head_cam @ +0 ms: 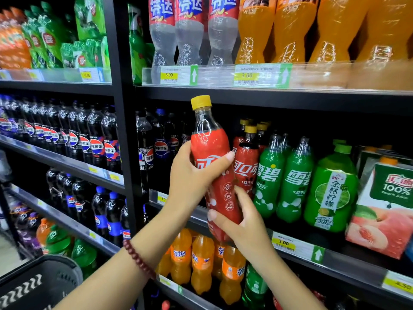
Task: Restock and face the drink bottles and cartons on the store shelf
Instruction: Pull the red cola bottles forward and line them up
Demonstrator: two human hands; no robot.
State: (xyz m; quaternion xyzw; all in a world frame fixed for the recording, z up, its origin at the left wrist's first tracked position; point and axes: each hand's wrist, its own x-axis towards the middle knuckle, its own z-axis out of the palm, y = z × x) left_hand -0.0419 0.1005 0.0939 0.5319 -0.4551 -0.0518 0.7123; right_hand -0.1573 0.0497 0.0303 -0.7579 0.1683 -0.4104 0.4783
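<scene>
Before the middle shelf (297, 247), both hands hold a red yellow-capped cola bottle (211, 153) tilted in the air, the left hand (192, 177) wrapped round its label, the right hand (241, 220) gripping its base, just left of matching cola bottles (247, 166).

1. Bright, even light from above and in front; colours are saturated.
2. Specular glare on the clear price strip (263, 74) along the upper shelf's front edge and on bottle shoulders.
3. Deep shadow behind the bottles, toward the shelves' back edges.
4. Wide-angle distortion bows the black upright (120, 113) and tilts the shelves.
5. Left and lower margins are soft; the basket (40, 285) is blurred.
</scene>
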